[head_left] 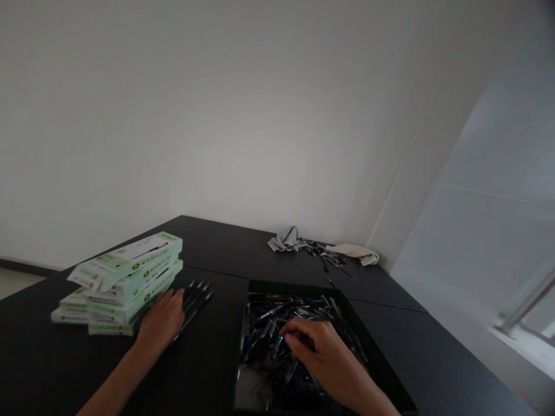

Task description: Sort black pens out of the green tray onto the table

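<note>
My left hand is at the table's left side, beside a stack of green-and-white pen boxes. Its fingers are curled round several dark pens, whose ends point away from me; the thumb is mostly hidden. Over a dark open box full of loose pens, my right hand is closed in a pinch. Between its thumb and forefinger is the end of a pen, its lower part blending into the heap.
On the far side of the black table lie a grey cloth, a loose pile of pens and a beige cloth. A pale wall stands behind the table. At the far right is a metal rail.
</note>
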`<state>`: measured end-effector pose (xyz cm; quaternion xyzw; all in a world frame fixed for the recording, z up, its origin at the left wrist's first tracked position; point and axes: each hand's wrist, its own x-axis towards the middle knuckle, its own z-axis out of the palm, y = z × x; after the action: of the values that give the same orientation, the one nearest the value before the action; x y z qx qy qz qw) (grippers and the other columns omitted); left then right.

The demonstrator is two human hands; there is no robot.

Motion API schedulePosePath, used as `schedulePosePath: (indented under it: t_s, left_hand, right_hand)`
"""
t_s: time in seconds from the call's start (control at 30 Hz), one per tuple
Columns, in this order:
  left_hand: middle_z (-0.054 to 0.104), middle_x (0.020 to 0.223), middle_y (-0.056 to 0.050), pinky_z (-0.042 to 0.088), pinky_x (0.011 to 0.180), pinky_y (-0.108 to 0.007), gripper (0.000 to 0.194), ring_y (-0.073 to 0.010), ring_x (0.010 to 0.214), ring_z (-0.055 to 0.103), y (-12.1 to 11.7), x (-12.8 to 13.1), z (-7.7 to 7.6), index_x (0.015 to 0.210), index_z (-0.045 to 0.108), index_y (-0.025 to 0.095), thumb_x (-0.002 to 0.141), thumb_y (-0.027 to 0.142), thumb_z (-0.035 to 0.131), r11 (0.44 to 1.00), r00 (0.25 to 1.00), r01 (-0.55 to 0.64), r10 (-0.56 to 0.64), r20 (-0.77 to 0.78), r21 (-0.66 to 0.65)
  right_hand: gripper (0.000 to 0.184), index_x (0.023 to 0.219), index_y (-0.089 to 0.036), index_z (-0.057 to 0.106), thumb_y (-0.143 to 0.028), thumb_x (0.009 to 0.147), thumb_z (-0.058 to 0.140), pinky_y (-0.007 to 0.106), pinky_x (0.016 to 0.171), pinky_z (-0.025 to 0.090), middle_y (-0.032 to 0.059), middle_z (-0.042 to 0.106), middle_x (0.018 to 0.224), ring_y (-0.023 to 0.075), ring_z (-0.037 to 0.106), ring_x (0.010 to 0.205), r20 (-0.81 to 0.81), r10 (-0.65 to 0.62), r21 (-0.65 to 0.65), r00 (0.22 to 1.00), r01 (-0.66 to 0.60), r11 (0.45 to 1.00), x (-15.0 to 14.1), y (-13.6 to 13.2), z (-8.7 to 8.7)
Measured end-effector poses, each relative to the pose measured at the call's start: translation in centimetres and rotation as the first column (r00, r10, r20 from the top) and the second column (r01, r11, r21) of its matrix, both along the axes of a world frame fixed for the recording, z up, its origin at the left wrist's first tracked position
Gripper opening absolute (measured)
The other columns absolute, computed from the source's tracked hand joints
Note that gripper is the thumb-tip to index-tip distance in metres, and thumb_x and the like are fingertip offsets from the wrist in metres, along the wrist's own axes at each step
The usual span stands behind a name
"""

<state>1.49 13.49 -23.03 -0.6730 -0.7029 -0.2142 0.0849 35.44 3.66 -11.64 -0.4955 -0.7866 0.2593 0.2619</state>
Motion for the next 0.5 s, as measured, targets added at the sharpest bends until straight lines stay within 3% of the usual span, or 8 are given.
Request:
schedulePosePath:
  t_s: [0.1, 0.17, 0.27, 0.37, 0.43, 0.5]
  left_hand:
    - [0.069, 0.096, -0.008, 0.051, 0.085, -0.044, 0.017, -0.0235, 0.093, 0.066, -0.3, 0.0, 0.5, 0.102, 0.064, 0.011, 0.089, 0.015, 0.054, 0.998, 0.999, 0.036, -0.034, -0.040, 0.057]
    - [0.069, 0.094, -0.014, 0.050, 0.085, -0.047, 0.025, -0.0287, 0.091, 0.066, -0.5, 0.9, 1.3, 0.105, 0.064, 0.007, 0.089, 0.012, 0.045, 0.987, 0.995, 0.090, -0.085, -0.044, 0.131]
    - [0.063, 0.112, -0.017, 0.045, 0.094, -0.048, 0.037, -0.0308, 0.104, 0.061, -1.6, 3.5, 2.4, 0.121, 0.054, 0.008, 0.094, 0.026, 0.035, 0.930, 0.971, 0.238, -0.237, -0.040, 0.279]
    - [0.061, 0.118, -0.009, 0.043, 0.100, -0.036, 0.037, -0.0218, 0.113, 0.057, -3.5, 6.6, 3.3, 0.125, 0.050, 0.019, 0.096, 0.037, 0.035, 0.795, 0.878, 0.464, -0.472, -0.083, 0.390]
    - [0.063, 0.112, -0.007, 0.046, 0.096, -0.030, 0.031, -0.0182, 0.105, 0.061, -4.7, 8.1, 3.6, 0.122, 0.053, 0.022, 0.096, 0.033, 0.041, 0.639, 0.770, 0.609, -0.619, -0.156, 0.470]
    - [0.064, 0.108, -0.006, 0.049, 0.091, -0.025, 0.029, -0.0162, 0.099, 0.063, -5.6, 8.8, 3.7, 0.120, 0.055, 0.021, 0.095, 0.031, 0.044, 0.559, 0.711, 0.666, -0.676, -0.193, 0.495]
  right_hand:
    - [0.023, 0.092, -0.020, 0.069, -0.030, 0.091, 0.049, 0.021, 0.057, 0.037, -0.0011, 0.065, 0.070, 0.0127, 0.058, 0.064, 0.034, 0.006, 0.021, 0.999, -0.007, 1.000, 0.5, -0.6, 0.8]
    - [0.022, 0.094, -0.021, 0.069, -0.028, 0.091, 0.047, 0.020, 0.059, 0.038, -0.0009, 0.066, 0.073, 0.0128, 0.059, 0.066, 0.055, 0.012, 0.029, 0.998, -0.014, 0.999, 1.0, -0.8, 1.5]
    - [0.022, 0.100, -0.020, 0.067, -0.025, 0.091, 0.048, 0.023, 0.070, 0.042, 0.0025, 0.068, 0.084, 0.0162, 0.062, 0.078, 0.170, -0.055, 0.107, 0.984, 0.037, 0.994, 2.0, -0.3, 2.5]
    - [0.028, 0.112, -0.017, 0.064, -0.024, 0.086, 0.055, 0.032, 0.089, 0.042, 0.0095, 0.066, 0.102, 0.0234, 0.058, 0.100, 0.395, -0.044, 0.181, 0.918, -0.031, 0.983, 2.7, 1.3, 2.5]
    - [0.043, 0.124, -0.017, 0.057, -0.026, 0.083, 0.062, 0.035, 0.098, 0.038, 0.0121, 0.061, 0.115, 0.0250, 0.055, 0.109, 0.492, 0.140, 0.124, 0.859, -0.228, 0.966, 2.7, 2.6, 1.6]
    - [0.054, 0.131, -0.018, 0.052, -0.032, 0.081, 0.065, 0.036, 0.100, 0.037, 0.0132, 0.057, 0.121, 0.0256, 0.053, 0.112, 0.538, 0.287, 0.073, 0.793, -0.383, 0.921, 2.1, 3.7, 0.1]
